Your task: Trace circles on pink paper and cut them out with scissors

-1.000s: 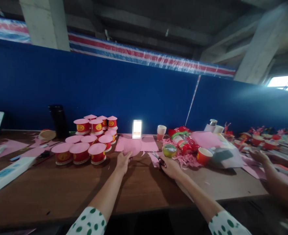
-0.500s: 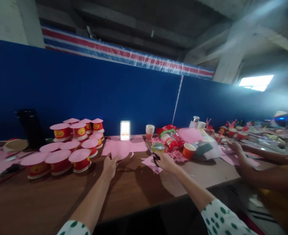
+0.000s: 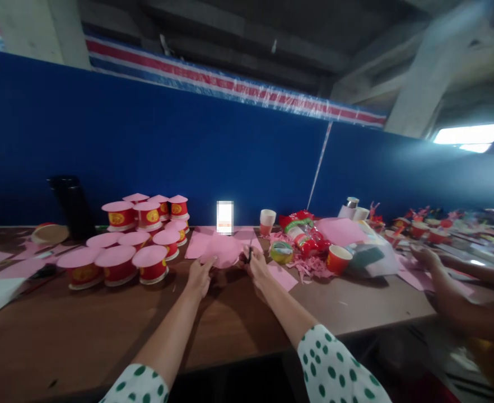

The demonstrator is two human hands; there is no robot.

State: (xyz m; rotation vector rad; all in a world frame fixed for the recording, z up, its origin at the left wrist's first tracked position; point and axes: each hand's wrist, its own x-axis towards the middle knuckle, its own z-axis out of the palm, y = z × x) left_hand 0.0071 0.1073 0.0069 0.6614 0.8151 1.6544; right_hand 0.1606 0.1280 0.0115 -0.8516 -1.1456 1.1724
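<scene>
A round piece of pink paper (image 3: 222,251) is pinched at its left edge by my left hand (image 3: 200,275), above the table. My right hand (image 3: 257,265) is closed around dark-handled scissors (image 3: 250,253), right beside the paper's right edge; whether the blades touch it I cannot tell. Flat pink sheets (image 3: 196,244) lie behind the paper. To the left stand several red paper cups (image 3: 150,272) topped with pink paper discs, some stacked on others. A pink paper scrap (image 3: 284,276) lies to the right of my right hand.
A tape roll (image 3: 281,252), pink shreds (image 3: 308,267), a red cup (image 3: 338,259) and plastic bags (image 3: 367,258) sit to the right. A black bottle (image 3: 71,207) stands at the far left. Another person's hand (image 3: 425,257) is at the right. A bright upright screen (image 3: 224,217) stands behind.
My right hand has brought the scissors left, from over the scrap to the round paper's right edge. My left hand still holds the paper. The view has turned slightly left.
</scene>
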